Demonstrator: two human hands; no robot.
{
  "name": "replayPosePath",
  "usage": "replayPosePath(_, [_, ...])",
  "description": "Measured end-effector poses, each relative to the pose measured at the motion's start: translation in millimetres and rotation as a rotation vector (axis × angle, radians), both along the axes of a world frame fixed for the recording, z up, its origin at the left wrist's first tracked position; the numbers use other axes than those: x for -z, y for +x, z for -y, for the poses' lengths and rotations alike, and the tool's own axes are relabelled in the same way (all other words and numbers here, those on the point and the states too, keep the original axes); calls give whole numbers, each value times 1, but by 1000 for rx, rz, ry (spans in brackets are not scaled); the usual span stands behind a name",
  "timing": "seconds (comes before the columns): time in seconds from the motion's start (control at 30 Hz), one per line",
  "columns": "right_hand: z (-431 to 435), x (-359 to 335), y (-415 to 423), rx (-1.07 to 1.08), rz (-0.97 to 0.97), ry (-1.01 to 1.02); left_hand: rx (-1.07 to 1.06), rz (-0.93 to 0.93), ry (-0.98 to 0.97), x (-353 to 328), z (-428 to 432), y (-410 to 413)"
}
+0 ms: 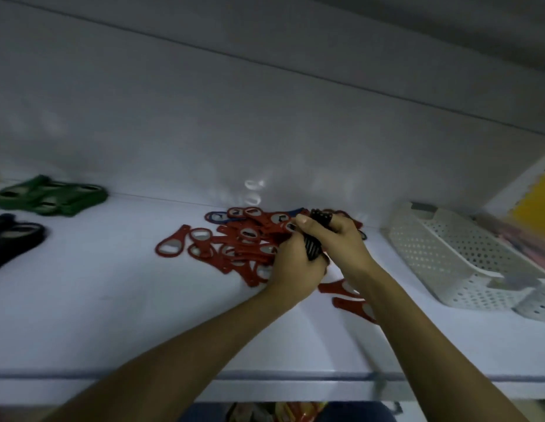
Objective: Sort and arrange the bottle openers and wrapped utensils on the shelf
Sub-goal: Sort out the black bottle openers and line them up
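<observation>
A heap of red bottle openers [234, 242] lies in the middle of the white shelf [119, 293]. Both hands meet at its right side around a stack of black bottle openers [314, 249]. My left hand [295, 269] grips the lower end of the stack, and my right hand [338, 239] curls round its upper end. One blue opener [218, 217] lies at the back of the heap. Two red openers [344, 289] rest under my right forearm. Green openers [52, 196] and dark openers [15, 239] lie in separate groups at the left.
A white perforated basket [447, 263] stands on the right of the shelf, with a second one [535, 306] in front of it. The shelf's back wall is close behind the heap. The front edge [265, 377] runs below my forearms.
</observation>
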State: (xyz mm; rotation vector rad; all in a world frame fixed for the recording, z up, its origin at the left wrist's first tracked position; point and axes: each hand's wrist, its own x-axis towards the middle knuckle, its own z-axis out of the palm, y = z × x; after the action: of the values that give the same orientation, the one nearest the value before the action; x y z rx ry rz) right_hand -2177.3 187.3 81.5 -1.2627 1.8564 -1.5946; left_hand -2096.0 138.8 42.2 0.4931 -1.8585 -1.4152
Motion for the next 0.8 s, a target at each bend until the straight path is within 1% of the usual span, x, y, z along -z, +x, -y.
replayPosePath(0.07, [10, -2, 28, -188, 122, 77, 197, 2, 127, -3, 9, 41])
replayPosePath(0.1, [19, -2, 44, -302, 170, 121, 284, 22, 225, -3, 15, 67])
replayPosePath(0.13, [29, -1, 64, -396, 217, 150, 339, 12, 338, -6, 23, 95])
replayPosePath(0.17, [41, 1, 85, -459, 262, 163, 338, 12, 404, -7, 30, 121])
replayPosePath(0.23, [64, 4, 132, -512, 332, 138, 228, -8, 456, -8, 40, 167])
replayPosePath(0.3, [83, 10, 172, -499, 426, 106, 70, -59, 446, -4, 46, 203])
replayPosePath(0.37, [99, 17, 202, -469, 565, 110, -118, -143, 430, 5, 48, 227])
replayPosePath(0.43, [111, 23, 223, -451, 692, 154, -350, -150, 340, 11, 49, 243])
replayPosePath(0.47, [115, 23, 232, -452, 715, 181, -428, -123, 282, 13, 50, 251])
replayPosePath(0.5, [117, 24, 237, -455, 693, 199, -458, -110, 263, 13, 52, 257])
replayPosePath(0.57, [121, 26, 239, -504, 599, 184, -398, -143, 344, 11, 58, 270])
replayPosePath(0.67, [121, 26, 229, -715, 522, 118, -264, -243, 509, 10, 70, 285])
replayPosePath(0.7, [122, 26, 225, -753, 510, 106, -229, -258, 547, 11, 75, 289])
replayPosePath(0.77, [127, 29, 221, -753, 500, 100, -202, -222, 545, 12, 84, 292])
replayPosePath(0.8, [130, 30, 221, -728, 494, 106, -247, -150, 479, 14, 89, 293])
